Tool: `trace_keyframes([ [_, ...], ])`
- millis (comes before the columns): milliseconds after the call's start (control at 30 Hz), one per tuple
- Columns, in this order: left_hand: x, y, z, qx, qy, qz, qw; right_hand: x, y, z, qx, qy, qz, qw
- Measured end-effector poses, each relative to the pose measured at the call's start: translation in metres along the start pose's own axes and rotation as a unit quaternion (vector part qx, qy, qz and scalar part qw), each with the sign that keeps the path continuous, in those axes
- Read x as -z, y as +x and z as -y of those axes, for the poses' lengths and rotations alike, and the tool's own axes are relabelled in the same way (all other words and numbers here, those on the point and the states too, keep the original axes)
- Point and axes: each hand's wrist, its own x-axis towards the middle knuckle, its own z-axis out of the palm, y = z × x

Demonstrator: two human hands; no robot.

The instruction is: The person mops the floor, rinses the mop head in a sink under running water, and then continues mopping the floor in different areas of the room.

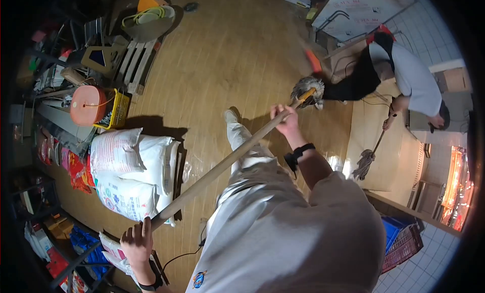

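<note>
Wooden planks cover the floor [222, 55], and around its sides many goods are kept in some disorder. Across the middle of the scene lies a long mop, its pale handle [217, 169] going slantwise from the near left to the far right. The person's left hand [135, 242] is closed around the near end of this handle, beside the white sacks [126, 197] which are piled on the left. The right hand [287, 120] is also closed on the handle, much higher, close to the orange socket [305, 96] of the grey mop head [307, 84]. Both hands are thus well apart from each other. I cannot tell whether the mop head touches the floor or the dark trouser leg [353, 83] just beside it. That leg belongs to a co-worker [414, 70] on the right, who bends down and holds a second mop [365, 161] with dark grey strings. Farther on the left, a yellow basket [120, 111] stands next to a reddish container [87, 105], and beyond them is a slatted pallet [135, 65]. At the near right are blue and dark red crates [404, 247].
</note>
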Motion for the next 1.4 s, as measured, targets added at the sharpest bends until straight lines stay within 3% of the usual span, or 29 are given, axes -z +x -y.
trace_keyframes([
  [67, -0.011, 0.047, 0.012, -0.003, 0.016, 0.005, 1.000, 0.027, 0.113, 0.047, 0.071, 0.043, -0.015, 0.996],
  [133, -0.024, 0.105, 0.026, 0.001, 0.055, 0.048, 0.997, 0.017, 0.166, 0.051, 0.104, -0.014, -0.051, 0.993],
  [200, -0.023, 0.162, 0.043, 0.050, 0.010, 0.041, 0.998, -0.027, 0.190, 0.048, 0.103, -0.058, -0.174, 0.978],
  [267, -0.021, 0.205, 0.067, 0.083, -0.020, 0.081, 0.993, -0.008, 0.243, 0.057, 0.019, 0.025, -0.131, 0.991],
  [300, -0.018, 0.226, 0.077, 0.084, -0.016, 0.081, 0.993, -0.011, 0.259, 0.056, 0.037, -0.009, -0.154, 0.987],
  [367, -0.013, 0.266, 0.098, 0.172, -0.075, 0.097, 0.977, -0.045, 0.273, 0.055, 0.054, -0.039, -0.167, 0.984],
  [433, -0.006, 0.305, 0.121, 0.194, -0.101, 0.114, 0.969, -0.088, 0.269, 0.058, -0.004, -0.006, -0.162, 0.987],
  [533, -0.002, 0.356, 0.152, 0.221, -0.155, 0.124, 0.955, -0.126, 0.293, 0.069, -0.018, 0.030, -0.167, 0.985],
  [600, 0.011, 0.399, 0.175, 0.235, -0.246, 0.183, 0.922, -0.152, 0.308, 0.081, -0.025, 0.044, -0.161, 0.986],
  [733, -0.004, 0.494, 0.223, 0.297, -0.312, 0.120, 0.894, -0.230, 0.337, 0.102, 0.021, 0.039, -0.191, 0.981],
  [900, -0.050, 0.629, 0.304, 0.214, -0.283, -0.028, 0.934, -0.309, 0.422, 0.147, 0.044, 0.051, -0.185, 0.980],
  [1000, -0.062, 0.726, 0.365, 0.200, -0.165, -0.051, 0.965, -0.363, 0.463, 0.176, 0.033, 0.171, -0.089, 0.981],
  [1067, -0.070, 0.790, 0.407, 0.205, -0.225, -0.027, 0.952, -0.411, 0.476, 0.195, 0.053, 0.178, -0.111, 0.976],
  [1133, -0.080, 0.849, 0.439, 0.156, -0.216, -0.078, 0.961, -0.464, 0.475, 0.201, 0.152, 0.108, -0.095, 0.978],
  [1200, -0.086, 0.902, 0.464, 0.158, -0.222, -0.050, 0.961, -0.517, 0.480, 0.210, 0.110, 0.224, -0.084, 0.965],
  [1300, -0.120, 0.969, 0.501, 0.123, -0.221, -0.069, 0.965, -0.566, 0.516, 0.227, 0.105, 0.209, -0.117, 0.965],
  [1400, -0.148, 1.043, 0.524, 0.143, -0.216, -0.046, 0.965, -0.600, 0.570, 0.249, 0.092, 0.210, -0.150, 0.962],
])
